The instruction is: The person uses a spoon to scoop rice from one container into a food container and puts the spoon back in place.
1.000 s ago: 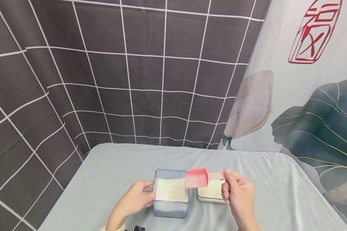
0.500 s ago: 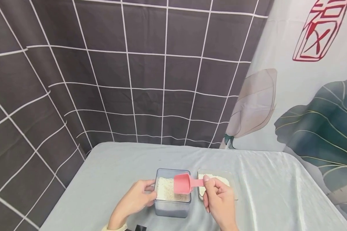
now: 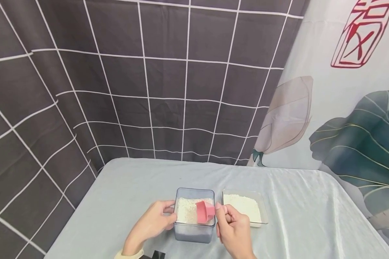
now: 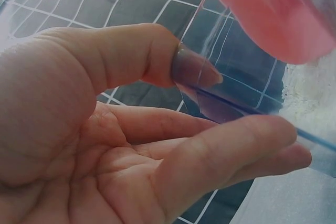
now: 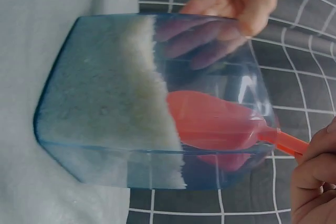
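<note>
A clear blue-tinted square container stands on the cloth, part filled with what looks like white rice. My left hand rests against its left side. Fairly straight fingers touch the outside of the wall, seen through the plastic in the right wrist view. With my right hand I grip the handle of a pink scoop. Its bowl is inside the container, tilted, its lip at the rice surface. The curled fingers hide most of the handle in the head view.
Just right of the container is a shallow clear tray with more white grains. Both stand on a table under pale grey-blue cloth. A dark grid-patterned curtain hangs behind, and a printed white one at the right.
My right hand has brought the scoop leftward and down from over the tray into the blue container, tipping it. The tray's grains are now uncovered. My left hand stays against the container.
</note>
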`<state>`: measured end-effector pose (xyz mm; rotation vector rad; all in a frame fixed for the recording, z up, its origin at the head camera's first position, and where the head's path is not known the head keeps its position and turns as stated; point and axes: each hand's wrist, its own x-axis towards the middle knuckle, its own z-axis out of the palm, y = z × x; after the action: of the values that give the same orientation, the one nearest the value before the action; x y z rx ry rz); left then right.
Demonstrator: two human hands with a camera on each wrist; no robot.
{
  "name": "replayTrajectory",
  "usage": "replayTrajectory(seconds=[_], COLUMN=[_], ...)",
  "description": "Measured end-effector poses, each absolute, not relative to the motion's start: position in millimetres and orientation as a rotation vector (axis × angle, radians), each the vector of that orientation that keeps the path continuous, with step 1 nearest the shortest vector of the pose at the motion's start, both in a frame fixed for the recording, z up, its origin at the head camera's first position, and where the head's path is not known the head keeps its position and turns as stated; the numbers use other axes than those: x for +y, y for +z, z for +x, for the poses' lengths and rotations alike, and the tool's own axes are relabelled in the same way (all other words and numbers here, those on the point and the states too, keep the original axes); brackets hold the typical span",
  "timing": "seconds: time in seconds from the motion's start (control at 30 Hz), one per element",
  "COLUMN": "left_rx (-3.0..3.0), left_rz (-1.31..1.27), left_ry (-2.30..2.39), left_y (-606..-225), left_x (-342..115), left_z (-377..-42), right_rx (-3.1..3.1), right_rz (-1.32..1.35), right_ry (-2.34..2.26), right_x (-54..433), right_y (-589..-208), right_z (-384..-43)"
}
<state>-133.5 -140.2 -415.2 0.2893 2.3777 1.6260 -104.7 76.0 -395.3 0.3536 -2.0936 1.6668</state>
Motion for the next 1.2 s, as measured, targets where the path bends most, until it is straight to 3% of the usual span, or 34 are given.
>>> replayTrajectory(seconds=[0.17,0.43,0.73,1.2], left_rx=[2.388,2.381,2.373,2.385], left_rz=[0.292,0.287,0.281,0.254], left_ry=[1.615,1.613,1.631,1.615], left_y=[-415.5,-414.7,-414.8,-414.4], left_x=[-138.5,-137.5,-137.2,-136.9], left_z=[-134.5,-134.2,-134.4,-134.0], right_rx=[-2.128,-2.345,-2.323,-1.812], right_rz=[0.393,0.273,0.207,0.1], right_ry=[1.621,1.994,2.354,2.804], right_x=[75.5,82.7,87.9,84.0], right_y=[-400.0,-429.3,-427.4,-432.0], right_z=[-107.3,-119.3,-123.6,-122.7])
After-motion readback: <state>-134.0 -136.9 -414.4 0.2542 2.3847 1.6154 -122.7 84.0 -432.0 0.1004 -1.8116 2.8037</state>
